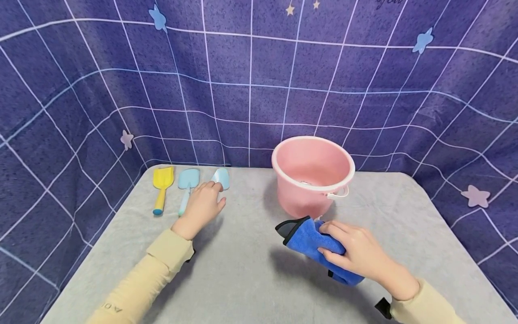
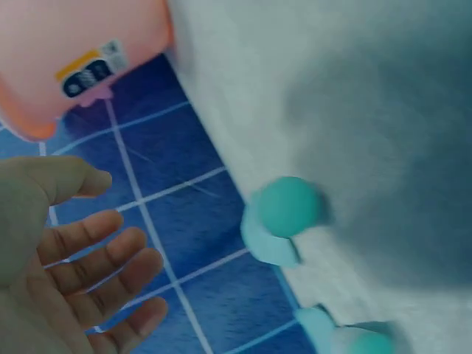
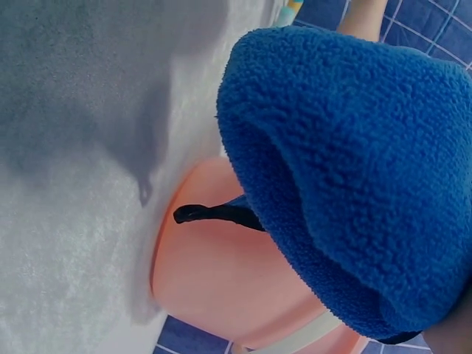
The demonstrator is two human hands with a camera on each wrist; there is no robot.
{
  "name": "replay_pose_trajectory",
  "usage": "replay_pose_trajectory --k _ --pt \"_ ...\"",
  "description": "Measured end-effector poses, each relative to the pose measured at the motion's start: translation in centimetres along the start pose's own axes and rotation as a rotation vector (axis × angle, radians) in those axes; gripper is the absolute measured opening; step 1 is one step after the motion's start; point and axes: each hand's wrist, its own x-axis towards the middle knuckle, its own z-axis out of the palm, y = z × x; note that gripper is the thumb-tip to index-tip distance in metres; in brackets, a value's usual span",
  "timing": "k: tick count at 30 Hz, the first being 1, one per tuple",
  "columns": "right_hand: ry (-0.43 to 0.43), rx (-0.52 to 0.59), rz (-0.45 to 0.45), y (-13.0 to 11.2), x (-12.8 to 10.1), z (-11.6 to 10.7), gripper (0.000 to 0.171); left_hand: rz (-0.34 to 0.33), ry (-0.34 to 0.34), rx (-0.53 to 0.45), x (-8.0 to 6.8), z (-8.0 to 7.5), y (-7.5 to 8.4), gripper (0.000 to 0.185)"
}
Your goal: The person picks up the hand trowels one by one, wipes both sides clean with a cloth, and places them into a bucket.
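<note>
– What are the fingers doing?

– The right hand (image 1: pixel 358 252) curls its fingers (image 1: pixel 332 229) around a blue cloth (image 1: pixel 307 240), held just in front of a pink bucket (image 1: pixel 311 173). The left hand (image 1: pixel 202 204) hovers with loose, spread fingers (image 2: pixel 110 258), gripping nothing.

– What lies near the left hand?

– Three toy spades on the grey surface (image 1: pixel 243 270): a pale blue one (image 1: pixel 221 177) at the fingertips, then a light blue (image 1: pixel 187 184) and a yellow one (image 1: pixel 162 186).

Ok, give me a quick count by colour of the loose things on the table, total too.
Pink: 1, the bucket.
Yellow: 1, the yellow shovel.
Light blue: 2, the spade and the trowel by the left hand.
Blue: 1, the cloth gripped by the right hand.
Total: 5.
</note>
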Motion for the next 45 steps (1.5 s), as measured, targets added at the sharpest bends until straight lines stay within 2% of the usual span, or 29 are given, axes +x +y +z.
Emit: replay_pose_trajectory --k 8,15,26,38,45 --pt "-0.002 0.006 0.009 0.0 -0.1 0.0 0.033 -0.067 -0.073 0.030 -0.1 2.1 -2.0 0.020" --pt "0.002 -0.001 0.003 -0.1 -0.1 0.1 0.033 -0.144 -0.142 0.078 0.2 3.8 -3.5 0.028" --pt "0.005 0.008 0.007 0.1 -0.1 0.2 0.033 -0.368 -0.379 0.003 1.3 5.0 -4.0 0.030" --pt "0.001 0.011 0.012 0.1 -0.1 0.2 0.033 -0.452 -0.505 -0.061 1.9 5.5 -3.6 0.024" --pt "-0.009 0.017 0.024 0.2 -0.1 0.1 0.034 -0.454 -0.561 -0.101 2.3 4.9 -3.8 0.024"
